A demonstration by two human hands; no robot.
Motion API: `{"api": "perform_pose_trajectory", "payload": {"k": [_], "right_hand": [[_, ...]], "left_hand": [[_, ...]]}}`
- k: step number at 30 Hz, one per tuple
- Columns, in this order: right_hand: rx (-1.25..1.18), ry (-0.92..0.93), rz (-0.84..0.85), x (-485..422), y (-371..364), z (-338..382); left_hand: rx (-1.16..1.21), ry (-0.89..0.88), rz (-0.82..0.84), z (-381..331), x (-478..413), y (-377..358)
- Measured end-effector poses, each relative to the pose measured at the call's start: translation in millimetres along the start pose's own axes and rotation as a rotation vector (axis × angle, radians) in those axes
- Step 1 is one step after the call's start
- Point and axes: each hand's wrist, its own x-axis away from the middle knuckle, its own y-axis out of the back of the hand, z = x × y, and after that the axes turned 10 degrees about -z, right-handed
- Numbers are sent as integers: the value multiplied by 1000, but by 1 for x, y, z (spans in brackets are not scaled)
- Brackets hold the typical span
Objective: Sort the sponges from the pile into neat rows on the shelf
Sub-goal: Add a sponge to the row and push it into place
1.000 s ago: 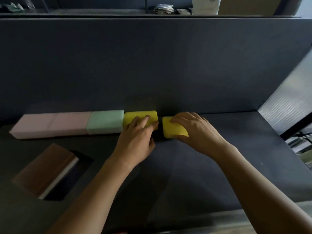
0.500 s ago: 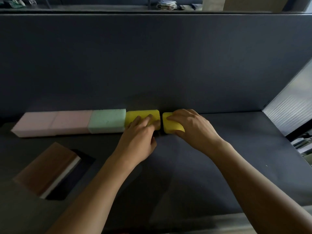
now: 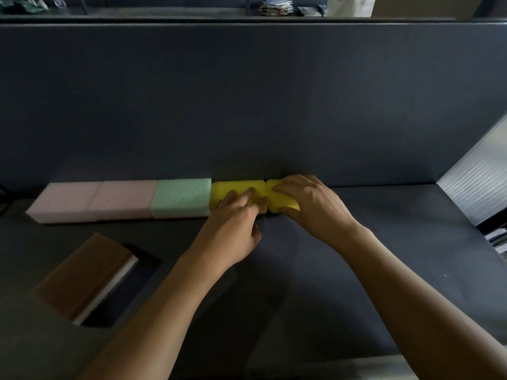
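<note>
Along the back of the shelf (image 3: 384, 215), we are building one row: pink sponges (image 3: 90, 200) at nine o'clock, then the green sponge (image 3: 181, 197). Our left hand (image 3: 233, 223) is pressing flat, straight fingers on the first yellow sponge (image 3: 233, 187). At its three o'clock, our right hand (image 3: 312, 207) is gripping the second yellow sponge (image 3: 277, 201), thumb at its front. We are risking buckling the soft foam or skewing the row by pushing harder. The gap seen between the yellows a second ago is now closing to contact.

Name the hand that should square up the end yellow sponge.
Right. The right hand grips the rounded yellow foam sponge at the row's end, thumb at its front edge; the left hand rests on the neighbouring yellow sponge.
</note>
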Motion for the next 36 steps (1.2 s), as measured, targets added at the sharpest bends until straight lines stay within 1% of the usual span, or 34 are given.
{"api": "perform_pose_trajectory", "payload": {"k": [7, 11, 13, 16, 20, 24, 30, 33, 36], "right_hand": [[11, -2, 6, 2, 1, 2], [70, 1, 41, 4, 9, 7], [71, 29, 15, 4, 16, 17], [47, 114, -42, 2, 25, 42], [-5, 229, -57, -6, 24, 80], [-36, 336, -1, -14, 7, 123], [-119, 447, 54, -15, -21, 188], [-136, 469, 80, -15, -31, 212], [-137, 454, 64, -16, -39, 231]], "left_hand": [[-43, -18, 27, -2, 0, 5], [-52, -35, 33, -2, 6, 12], [-68, -41, -3, -4, 12, 18], [-113, -28, -113, -2, 28, 32], [-156, 88, -225, 12, 59, 50], [-188, 245, -280, 41, 101, 64], [-241, 401, -396, 88, 161, 77], [-220, 475, -368, 115, 176, 77], [-176, 488, -338, 136, 184, 77]]}}
